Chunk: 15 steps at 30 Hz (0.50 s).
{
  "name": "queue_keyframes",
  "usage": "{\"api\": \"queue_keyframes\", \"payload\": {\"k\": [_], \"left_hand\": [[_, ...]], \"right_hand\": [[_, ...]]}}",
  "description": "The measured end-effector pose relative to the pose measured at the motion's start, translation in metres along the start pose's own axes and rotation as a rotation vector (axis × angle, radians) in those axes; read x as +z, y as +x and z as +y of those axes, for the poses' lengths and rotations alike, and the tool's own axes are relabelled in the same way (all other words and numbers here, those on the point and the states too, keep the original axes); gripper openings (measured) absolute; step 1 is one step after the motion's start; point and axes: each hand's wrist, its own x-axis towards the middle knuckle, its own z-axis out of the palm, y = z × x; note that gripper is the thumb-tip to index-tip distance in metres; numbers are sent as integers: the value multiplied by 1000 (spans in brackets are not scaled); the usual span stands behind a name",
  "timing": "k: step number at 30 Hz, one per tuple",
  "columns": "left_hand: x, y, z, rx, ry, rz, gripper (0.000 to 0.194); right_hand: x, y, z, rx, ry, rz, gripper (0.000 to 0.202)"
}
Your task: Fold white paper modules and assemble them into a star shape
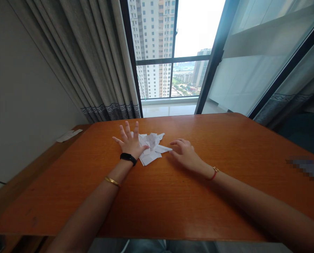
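White paper (150,162), crisp and flat in places, crumpled at the middle, lies in a jagged, overlapping pile on the smooth, glossy wooden surface (146,200). The pile sits between the hands. The left hand (132,146) has a wide grip, fingers splayed along the pile's left edge, thumb over the paper. The right hand (184,153) is loosely curled, its grip narrow, beside a pointed strip; I cannot tell whether they touch.

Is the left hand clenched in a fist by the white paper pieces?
No, the left hand is open at the edge of the white paper pieces, fingers spread wide.
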Motion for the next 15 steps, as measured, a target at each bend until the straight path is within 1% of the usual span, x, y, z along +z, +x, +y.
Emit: {"api": "queue_keyframes", "payload": {"k": [1, 2, 3, 6, 8, 9, 11, 12, 13, 15], "left_hand": [[2, 1, 5, 33, 17, -3, 117], [5, 2, 9, 67, 21, -34, 112], [9, 3, 12, 97, 12, -95, 103], [22, 2, 22, 125, -48, -358, 71], [32, -2, 29, 139, -70, -464, 61], [36, -4, 32, 165, -67, -492, 60], [45, -5, 35, 214, -41, -529, 65], [49, -2, 33, 207, -24, -550, 68], [52, 4, 29, 178, -5, -562, 70], [58, 22, 10, 55, 37, -573, 71]], "right_hand": [[-3, -9, 0, -30, 8, 2, 27], [-6, -17, 0, -56, 21, 4, 26], [-8, -24, 1, -76, 34, 10, 25], [-11, -40, 7, -126, 78, 52, 21], [-10, -44, 11, -161, 106, 78, 17], [-9, -45, 12, -176, 115, 85, 16], [-7, -45, 13, -200, 115, 83, 15], [-7, -46, 12, -209, 110, 77, 15], [-7, -46, 11, -217, 106, 69, 15], [-8, -48, 9, -230, 100, 48, 16]]}}
